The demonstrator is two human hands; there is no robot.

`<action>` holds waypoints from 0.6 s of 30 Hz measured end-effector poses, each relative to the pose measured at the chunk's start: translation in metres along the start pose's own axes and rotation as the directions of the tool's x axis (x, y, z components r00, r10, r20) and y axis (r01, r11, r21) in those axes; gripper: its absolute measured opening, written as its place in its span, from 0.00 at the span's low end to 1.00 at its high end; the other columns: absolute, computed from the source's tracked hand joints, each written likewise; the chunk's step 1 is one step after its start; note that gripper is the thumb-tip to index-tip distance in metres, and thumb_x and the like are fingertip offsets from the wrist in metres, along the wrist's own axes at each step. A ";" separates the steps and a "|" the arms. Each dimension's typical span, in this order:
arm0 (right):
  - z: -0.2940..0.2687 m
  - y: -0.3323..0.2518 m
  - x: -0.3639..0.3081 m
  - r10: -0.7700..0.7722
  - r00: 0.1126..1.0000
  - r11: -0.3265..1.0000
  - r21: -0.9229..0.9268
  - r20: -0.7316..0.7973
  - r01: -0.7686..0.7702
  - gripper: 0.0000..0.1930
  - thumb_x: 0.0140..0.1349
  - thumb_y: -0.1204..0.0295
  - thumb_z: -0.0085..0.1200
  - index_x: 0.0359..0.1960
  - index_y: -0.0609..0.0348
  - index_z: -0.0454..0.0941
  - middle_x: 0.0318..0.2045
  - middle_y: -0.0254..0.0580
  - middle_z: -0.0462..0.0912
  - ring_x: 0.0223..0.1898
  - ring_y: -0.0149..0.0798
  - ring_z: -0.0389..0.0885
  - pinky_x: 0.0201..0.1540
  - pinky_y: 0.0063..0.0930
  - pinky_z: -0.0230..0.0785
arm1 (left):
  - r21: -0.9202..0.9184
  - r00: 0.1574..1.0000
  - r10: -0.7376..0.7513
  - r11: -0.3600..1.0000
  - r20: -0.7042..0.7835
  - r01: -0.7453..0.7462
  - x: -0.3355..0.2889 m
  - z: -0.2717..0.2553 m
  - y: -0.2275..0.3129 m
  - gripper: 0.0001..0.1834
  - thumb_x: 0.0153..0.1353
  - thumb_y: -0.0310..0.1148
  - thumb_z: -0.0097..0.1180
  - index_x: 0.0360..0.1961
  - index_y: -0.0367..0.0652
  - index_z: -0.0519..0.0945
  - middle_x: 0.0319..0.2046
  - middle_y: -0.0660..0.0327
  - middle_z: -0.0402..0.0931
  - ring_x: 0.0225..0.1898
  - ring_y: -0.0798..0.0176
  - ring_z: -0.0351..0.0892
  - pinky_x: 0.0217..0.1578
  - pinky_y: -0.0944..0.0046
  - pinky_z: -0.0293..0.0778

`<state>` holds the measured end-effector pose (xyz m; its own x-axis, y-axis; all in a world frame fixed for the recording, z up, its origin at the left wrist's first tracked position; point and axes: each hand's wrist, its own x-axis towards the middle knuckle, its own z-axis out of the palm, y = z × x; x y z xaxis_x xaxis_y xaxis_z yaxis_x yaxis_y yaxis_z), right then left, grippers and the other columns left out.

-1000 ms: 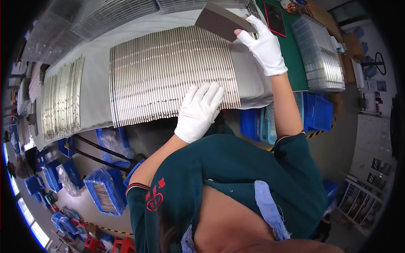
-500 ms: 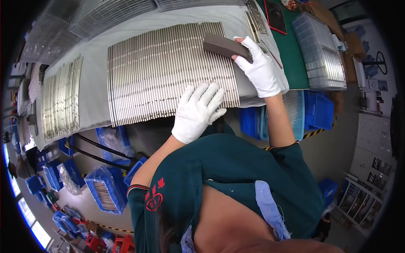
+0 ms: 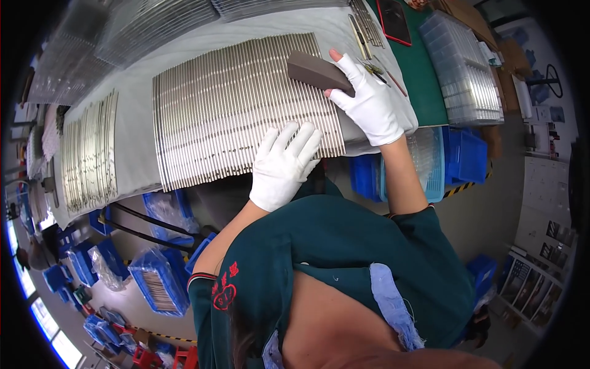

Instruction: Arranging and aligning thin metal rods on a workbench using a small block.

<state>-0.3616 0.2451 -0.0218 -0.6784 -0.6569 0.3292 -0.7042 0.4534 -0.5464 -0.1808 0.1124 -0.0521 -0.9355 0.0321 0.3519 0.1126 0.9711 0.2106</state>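
A wide row of thin silvery metal rods [image 3: 239,107] lies side by side on a cloth-covered table. My left hand [image 3: 283,163], in a white glove, rests over the near edge of the rods toward their right side, fingers stretched out, holding nothing. A brown-grey rectangular block [image 3: 316,69] lies slanted across the right end of the row. My right hand [image 3: 372,101], gloved with bare thumb and forefinger tips, has the block's right end between thumb and fingers. The thumb is at its near edge, while the forefinger stretches past the far edge. The hand partly hides that end.
A smaller group of rods [image 3: 90,154] lies at the left. Clear plastic trays [image 3: 150,27] are stacked at the back, and more clear boxes [image 3: 461,67] stand right. Hand tools [image 3: 372,64] and a red-edged phone [image 3: 393,21] lie beyond my right hand. Blue bins [image 3: 464,157] stand below the table.
My right thumb and forefinger have spread farther apart around the block, which stays about where it was on the rods. My left hand remains on the near edge; the view shifts slightly.
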 end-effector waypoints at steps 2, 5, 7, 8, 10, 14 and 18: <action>0.002 0.000 0.000 0.006 1.000 0.999 0.039 0.006 -0.006 0.34 0.59 0.68 0.69 0.68 0.41 0.73 0.56 0.49 0.83 0.51 0.48 0.85 0.53 0.34 0.77 | -0.023 1.000 -0.008 1.000 0.000 0.008 0.001 -0.001 0.000 0.28 0.53 0.40 0.67 0.57 0.48 0.78 0.57 0.64 0.75 0.59 0.58 0.73 0.60 0.53 0.67; 0.006 0.002 0.000 -0.087 0.993 0.996 0.023 -0.084 0.089 0.32 0.58 0.66 0.68 0.66 0.41 0.74 0.46 0.46 0.88 0.42 0.49 0.87 0.43 0.37 0.80 | -0.046 1.000 -0.020 0.999 -0.006 0.020 0.003 -0.002 0.002 0.27 0.54 0.38 0.66 0.56 0.47 0.78 0.56 0.64 0.76 0.58 0.58 0.73 0.59 0.53 0.67; 0.006 -0.001 0.000 -0.053 0.981 0.994 0.082 -0.187 0.070 0.31 0.58 0.68 0.68 0.65 0.41 0.75 0.47 0.47 0.87 0.44 0.50 0.87 0.45 0.36 0.80 | -0.036 0.999 -0.004 0.999 -0.036 0.003 0.003 -0.003 0.001 0.25 0.54 0.37 0.65 0.55 0.47 0.79 0.55 0.65 0.76 0.57 0.59 0.74 0.57 0.54 0.68; 0.006 0.002 0.000 -0.005 0.983 0.988 0.149 -0.181 0.032 0.33 0.58 0.69 0.69 0.67 0.40 0.74 0.49 0.47 0.87 0.45 0.49 0.87 0.47 0.35 0.80 | -0.034 0.999 -0.003 0.999 -0.034 0.002 0.003 -0.003 0.001 0.25 0.54 0.37 0.65 0.55 0.47 0.79 0.55 0.65 0.76 0.57 0.59 0.74 0.57 0.54 0.68; 0.001 0.001 -0.002 0.012 0.983 0.993 0.114 -0.182 0.009 0.33 0.58 0.69 0.69 0.67 0.39 0.74 0.49 0.47 0.87 0.46 0.50 0.87 0.48 0.35 0.80 | -0.053 0.996 0.048 0.997 -0.075 -0.052 0.002 -0.002 0.001 0.22 0.56 0.38 0.64 0.53 0.48 0.80 0.52 0.65 0.77 0.55 0.60 0.75 0.56 0.55 0.68; -0.004 0.001 -0.002 0.031 0.987 0.994 0.107 -0.158 -0.014 0.32 0.58 0.70 0.69 0.67 0.40 0.75 0.52 0.49 0.86 0.48 0.48 0.87 0.50 0.32 0.79 | -0.087 0.993 0.082 0.992 -0.081 -0.089 0.000 0.000 -0.003 0.20 0.58 0.38 0.64 0.51 0.47 0.81 0.51 0.64 0.78 0.54 0.60 0.76 0.55 0.55 0.69; -0.011 0.009 -0.002 0.149 0.987 0.823 0.548 0.053 -0.153 0.31 0.63 0.76 0.64 0.69 0.48 0.73 0.61 0.41 0.81 0.55 0.32 0.83 0.57 0.27 0.75 | -0.190 0.991 0.110 0.974 -0.079 -0.123 0.002 -0.005 -0.007 0.18 0.58 0.38 0.64 0.48 0.44 0.80 0.47 0.62 0.79 0.49 0.61 0.80 0.49 0.60 0.72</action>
<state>-0.3687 0.2575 -0.0193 -0.7637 -0.6127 0.2033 -0.3606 0.1437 -0.9216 -0.1813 0.1045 -0.0481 -0.8879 0.1199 0.4441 0.2886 0.8970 0.3348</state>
